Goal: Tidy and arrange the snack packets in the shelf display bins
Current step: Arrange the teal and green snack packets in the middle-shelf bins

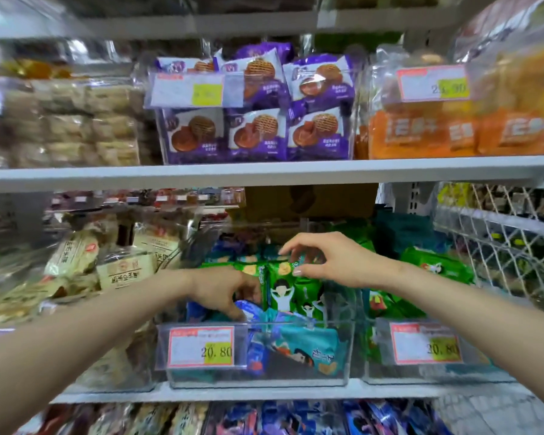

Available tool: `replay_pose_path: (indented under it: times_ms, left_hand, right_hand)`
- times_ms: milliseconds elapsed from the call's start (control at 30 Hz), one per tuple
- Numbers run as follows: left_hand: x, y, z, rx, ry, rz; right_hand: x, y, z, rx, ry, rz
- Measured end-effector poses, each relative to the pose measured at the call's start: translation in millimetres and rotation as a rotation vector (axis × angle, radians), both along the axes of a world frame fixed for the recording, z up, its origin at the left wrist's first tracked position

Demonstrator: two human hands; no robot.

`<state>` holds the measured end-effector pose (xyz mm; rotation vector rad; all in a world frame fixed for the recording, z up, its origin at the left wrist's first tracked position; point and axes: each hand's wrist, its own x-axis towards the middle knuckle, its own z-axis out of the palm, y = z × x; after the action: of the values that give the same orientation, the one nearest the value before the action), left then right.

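Observation:
A clear plastic bin on the middle shelf holds green snack packets standing upright, with teal and blue packets lying in front of them. My left hand reaches down into the bin at the left of the green packets, its fingers curled on a blue packet. My right hand hovers over the top of the green packets and pinches the top edge of one between thumb and fingers.
A second clear bin of green packets stands to the right, beside a white wire basket. Beige packets fill the bin on the left. The shelf above carries purple waffle packets and orange packets.

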<state>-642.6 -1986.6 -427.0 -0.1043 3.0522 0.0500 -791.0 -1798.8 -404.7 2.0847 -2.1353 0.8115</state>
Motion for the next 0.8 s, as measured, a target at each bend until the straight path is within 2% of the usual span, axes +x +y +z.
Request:
replay_pose_path:
  times_ms: [133, 233, 333, 500, 567, 633, 800]
  left_hand:
    - [8, 2, 28, 0.111, 0.227, 0.024]
    - [9, 11, 44, 0.373, 0.380, 0.034]
    - [2, 21, 41, 0.588, 0.370, 0.047]
    - [-7, 30, 31, 0.751, 0.396, 0.050]
    - [-8, 26, 27, 0.793, 0.346, 0.066]
    - [-7, 21, 23, 0.807, 0.206, 0.087]
    - [-21, 18, -2, 0.597, -0.105, 0.159]
  right_hand:
    - [-2, -3, -4, -0.015, 0.027, -0.039]
    - [1, -2, -3, -0.060, -0.018, -0.039]
    - [2, 0, -4, -0.085, -0.026, -0.052]
    - [0, 1, -8, -0.126, -0.036, -0.072]
    - [0, 1, -9, -0.157, -0.053, -0.088]
    - [1, 1, -10, -0.207, -0.083, -0.092]
    - [3, 3, -8, -0.229, -0.136, -0.101]
